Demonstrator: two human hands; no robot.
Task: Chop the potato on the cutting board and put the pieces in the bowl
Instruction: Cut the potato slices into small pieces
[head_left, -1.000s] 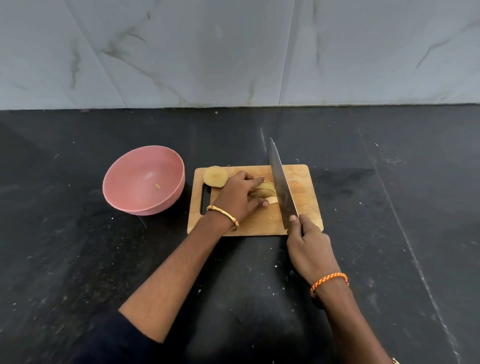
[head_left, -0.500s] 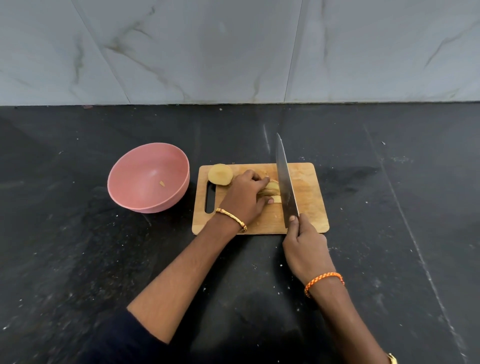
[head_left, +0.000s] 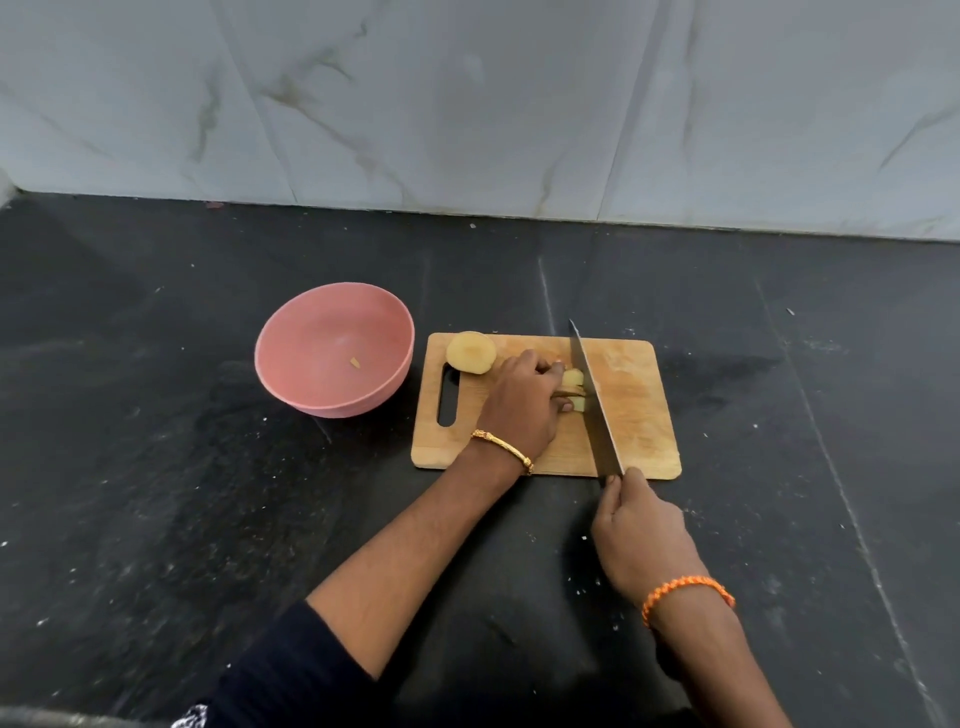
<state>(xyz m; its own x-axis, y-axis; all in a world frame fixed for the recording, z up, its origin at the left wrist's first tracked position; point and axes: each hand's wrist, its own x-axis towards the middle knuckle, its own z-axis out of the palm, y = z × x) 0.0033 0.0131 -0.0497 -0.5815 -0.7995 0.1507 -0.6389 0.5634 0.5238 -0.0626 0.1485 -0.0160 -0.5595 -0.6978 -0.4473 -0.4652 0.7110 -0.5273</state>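
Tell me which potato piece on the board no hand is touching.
The rounded potato half at the board's far left corner, above the handle slot. The other pieces sit under the left hand, against the knife.

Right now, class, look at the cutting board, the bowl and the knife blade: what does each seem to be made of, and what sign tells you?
Cutting board: wood or bamboo, matt; pale tan with visible grain and worn patches.
Bowl: probably plastic, satin finish; even pink colour with a soft sheen, though glazed ceramic can't be excluded.
Knife blade: metal, likely steel; grey and reflective.
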